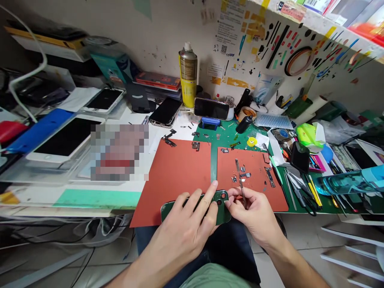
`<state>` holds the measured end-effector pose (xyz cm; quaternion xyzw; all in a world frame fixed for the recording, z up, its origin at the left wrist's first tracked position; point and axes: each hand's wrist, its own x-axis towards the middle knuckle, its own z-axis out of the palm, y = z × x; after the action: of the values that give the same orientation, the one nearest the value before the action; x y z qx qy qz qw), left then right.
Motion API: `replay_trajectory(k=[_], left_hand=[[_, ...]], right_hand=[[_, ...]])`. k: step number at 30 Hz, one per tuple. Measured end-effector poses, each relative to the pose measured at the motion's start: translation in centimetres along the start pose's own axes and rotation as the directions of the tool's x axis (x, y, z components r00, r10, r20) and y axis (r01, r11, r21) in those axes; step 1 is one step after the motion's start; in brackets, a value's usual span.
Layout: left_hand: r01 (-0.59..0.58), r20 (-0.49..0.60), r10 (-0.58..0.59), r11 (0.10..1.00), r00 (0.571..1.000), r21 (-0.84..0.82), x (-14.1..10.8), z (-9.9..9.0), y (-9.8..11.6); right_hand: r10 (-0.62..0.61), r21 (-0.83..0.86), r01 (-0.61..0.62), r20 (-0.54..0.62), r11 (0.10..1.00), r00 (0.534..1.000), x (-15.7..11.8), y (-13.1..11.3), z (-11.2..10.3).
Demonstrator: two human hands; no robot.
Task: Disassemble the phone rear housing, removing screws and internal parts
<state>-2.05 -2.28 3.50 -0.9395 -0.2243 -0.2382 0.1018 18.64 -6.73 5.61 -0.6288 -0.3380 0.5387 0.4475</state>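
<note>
A dark green phone housing [222, 216] with round camera openings lies at the front edge of the left orange-brown mat [177, 172]. Across its back rests my left hand [189, 220], fingers spread, holding it. My right hand [255, 212] is pinched at the housing's right end beside the camera openings. A thin metal tool [241, 182] sticks up from between its fingers; whether a small part is also pinched is hidden. Small phone parts [246, 175] and a longer flex part [270, 177] lie on the right mat [258, 200]. Another small part [195, 146] sits at the left mat's back edge.
Behind the mats stand a yellow spray can [189, 80] and a propped phone [211, 109]. Phones, including a white one [64, 138], lie left. To the right are tweezers, pens [313, 192], a parts box and a blue bottle [345, 182]. A shelf [336, 28] overhangs upper right.
</note>
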Motion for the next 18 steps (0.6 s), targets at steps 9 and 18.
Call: replay_trajectory(k=[9,18], left_hand=[[-0.016,0.094,0.014,1.0,0.996,0.021,-0.62,0.44,0.42],[0.016,0.104,-0.021,0.999,0.994,0.051,-0.04,-0.07,-0.56]], right_hand=[[0.019,0.035,-0.02,0.015,0.999,1.0,0.49,0.85,-0.09],[-0.023,0.133,0.024,-0.011,0.991,1.0,-0.21,0.39,-0.66]])
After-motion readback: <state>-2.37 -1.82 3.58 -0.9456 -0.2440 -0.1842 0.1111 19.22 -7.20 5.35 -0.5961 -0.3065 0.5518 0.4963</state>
